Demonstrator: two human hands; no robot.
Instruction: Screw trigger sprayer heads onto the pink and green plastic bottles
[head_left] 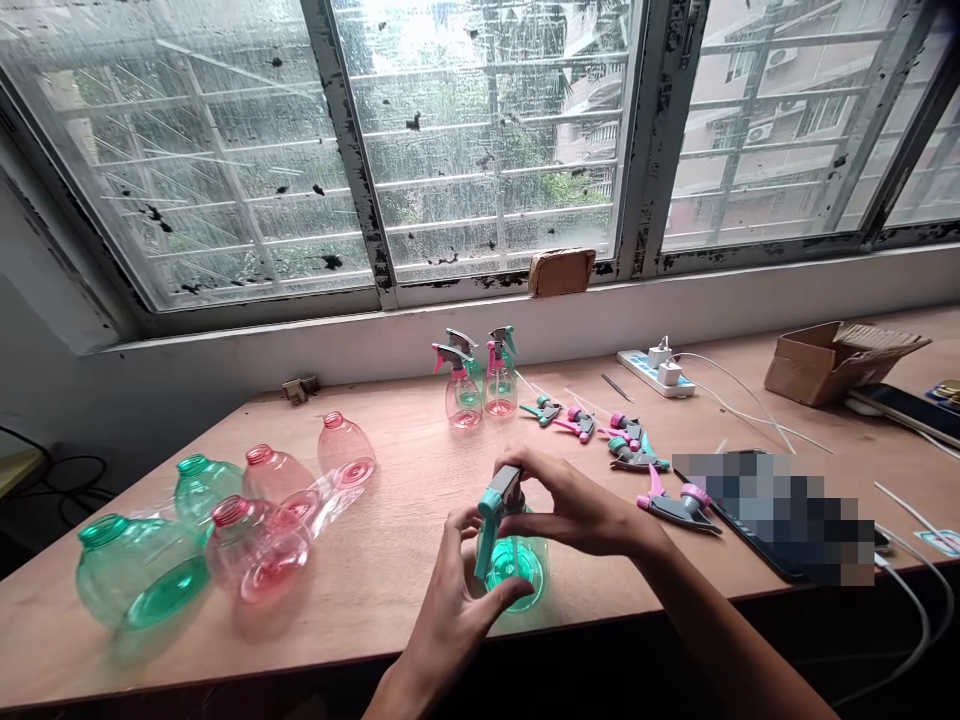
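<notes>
Near the table's front edge stands a clear green spray bottle, upright, with a grey and teal spray head at its neck. My left hand wraps round the bottle's near left side. Closed on the spray head from above is my right hand. The neck is mostly behind my fingers, so I cannot tell how tightly the head sits. To the right lie several loose spray heads in pink, teal and grey. On the left are several open bottles without heads, among them a green one and a red one.
At the back stand several bottles with heads on, including a red bottle. A phone, partly pixelated, lies on the right. Behind it are a power strip with cables and an open cardboard box. Windows line the back.
</notes>
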